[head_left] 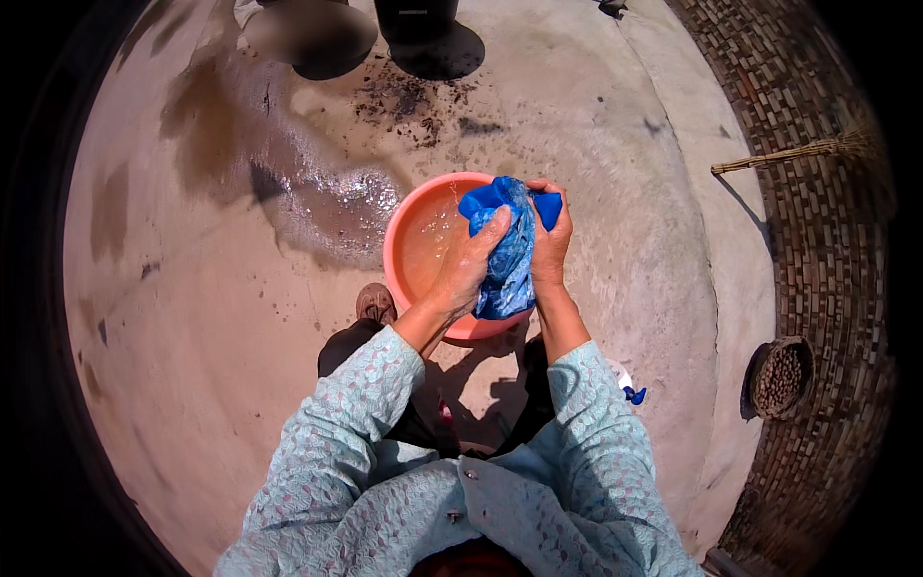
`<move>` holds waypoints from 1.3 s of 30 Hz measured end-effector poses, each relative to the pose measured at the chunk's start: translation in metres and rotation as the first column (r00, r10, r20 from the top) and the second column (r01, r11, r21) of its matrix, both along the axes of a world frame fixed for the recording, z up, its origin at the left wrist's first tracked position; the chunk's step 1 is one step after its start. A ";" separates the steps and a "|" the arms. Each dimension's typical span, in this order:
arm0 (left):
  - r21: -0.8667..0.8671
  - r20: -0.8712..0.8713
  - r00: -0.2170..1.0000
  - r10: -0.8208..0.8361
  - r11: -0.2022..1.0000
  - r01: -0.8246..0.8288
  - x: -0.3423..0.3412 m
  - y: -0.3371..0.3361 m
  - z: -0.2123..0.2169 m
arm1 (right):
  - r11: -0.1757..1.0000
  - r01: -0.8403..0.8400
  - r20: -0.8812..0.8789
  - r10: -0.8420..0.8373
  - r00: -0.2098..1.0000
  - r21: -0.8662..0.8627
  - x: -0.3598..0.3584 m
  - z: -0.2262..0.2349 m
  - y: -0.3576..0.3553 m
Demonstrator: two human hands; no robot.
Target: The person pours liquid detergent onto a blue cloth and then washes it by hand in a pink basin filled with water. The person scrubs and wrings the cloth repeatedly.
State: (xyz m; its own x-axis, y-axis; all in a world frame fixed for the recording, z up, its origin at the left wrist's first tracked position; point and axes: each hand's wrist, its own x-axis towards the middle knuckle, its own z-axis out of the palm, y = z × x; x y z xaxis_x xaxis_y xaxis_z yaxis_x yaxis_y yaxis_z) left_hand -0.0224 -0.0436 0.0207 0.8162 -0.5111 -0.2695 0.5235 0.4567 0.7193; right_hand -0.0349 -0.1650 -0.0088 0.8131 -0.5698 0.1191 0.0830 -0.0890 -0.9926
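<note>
A bunched, wet blue cloth (510,262) with pale sudsy patches is held between my two hands above a round pink basin (392,240). My left hand (463,267) grips its left side, thumb pointing up across the fabric. On the other side my right hand (551,240) is closed round the cloth, and a smooth blue fold shows by its fingers. Cloudy water (431,236) with some bubbles lies in the basin. The cloth hides the basin's right part.
A foamy puddle (332,207) spreads left of the basin. Dark buckets (415,24) stand at the far edge. To the right are a straw broom (798,154), brick paving (827,260) and a basket of small round things (781,377). My brown shoe (376,302) is beside the basin.
</note>
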 end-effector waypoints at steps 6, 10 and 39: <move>-0.114 -0.060 0.972 0.226 0.966 -0.232 0.039 0.033 -0.006 | 0.774 -0.127 0.177 0.020 0.984 0.620 -0.010 0.023 -0.031; -0.195 -0.168 0.969 0.180 0.958 -0.212 0.047 0.039 -0.004 | 0.718 -0.140 0.205 -0.004 0.979 0.682 -0.008 0.018 -0.043; 0.083 0.093 0.966 0.240 0.965 -0.248 -0.015 -0.019 -0.027 | 0.934 0.149 -0.016 -0.163 0.986 -0.323 -0.003 0.007 0.025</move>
